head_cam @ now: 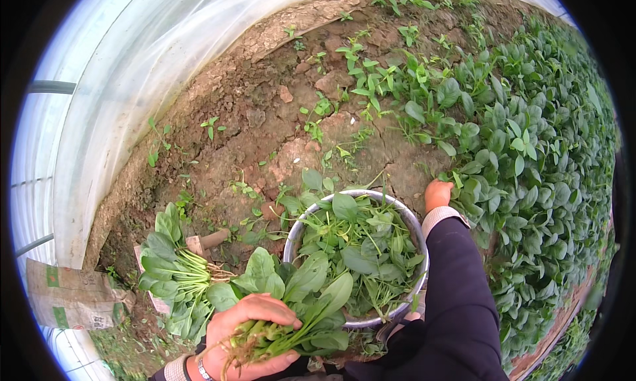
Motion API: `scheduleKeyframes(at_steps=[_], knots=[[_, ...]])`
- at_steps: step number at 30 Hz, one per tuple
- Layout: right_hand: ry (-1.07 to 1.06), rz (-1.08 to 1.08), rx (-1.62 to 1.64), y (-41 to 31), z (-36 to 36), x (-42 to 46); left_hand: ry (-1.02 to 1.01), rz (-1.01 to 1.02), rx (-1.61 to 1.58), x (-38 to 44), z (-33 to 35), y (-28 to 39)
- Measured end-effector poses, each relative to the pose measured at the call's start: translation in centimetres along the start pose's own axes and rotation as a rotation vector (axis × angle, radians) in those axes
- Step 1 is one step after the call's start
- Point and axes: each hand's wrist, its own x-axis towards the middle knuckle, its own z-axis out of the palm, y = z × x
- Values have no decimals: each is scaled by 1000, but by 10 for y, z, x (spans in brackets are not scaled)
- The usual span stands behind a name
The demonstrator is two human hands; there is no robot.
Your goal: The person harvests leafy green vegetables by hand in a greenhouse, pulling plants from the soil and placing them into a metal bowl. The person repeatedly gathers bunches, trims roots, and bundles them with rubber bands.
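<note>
My left hand [251, 339] is closed round a bunch of spinach [318, 301], low in the picture. The roots face my wrist and the leaves point right, partly over the rim of a metal basin [425, 276]. Loose greens [367, 252] fill that basin. My right hand [437, 195] reaches past the basin to the near edge of the spinach bed [536, 192]. Leaves hide its fingertips, so its grip is unclear. Beyond my left hand, a pile of pulled spinach [184, 276] lies with roots to the right, beside a wooden handle [214, 238].
Bare cracked soil [258, 118] with scattered weeds [372, 78] spreads ahead. Plastic greenhouse sheeting [114, 83] curves along the left side. A printed sack [74, 296] lies at the lower left. Part of my shoe [395, 329] shows below the basin.
</note>
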Motion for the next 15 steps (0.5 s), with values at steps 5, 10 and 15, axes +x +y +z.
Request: scheduleKeyframes(at_steps=[5,10,15], knots=[[72,46,168,10,-32,-32,-20,18,-11,-17,4,8],[299,41,974,80,-153,-118,-104,151,-47,-46,9,7],[402,11,2315,146,-159,-189,-165,305,-242,-76,37,9]])
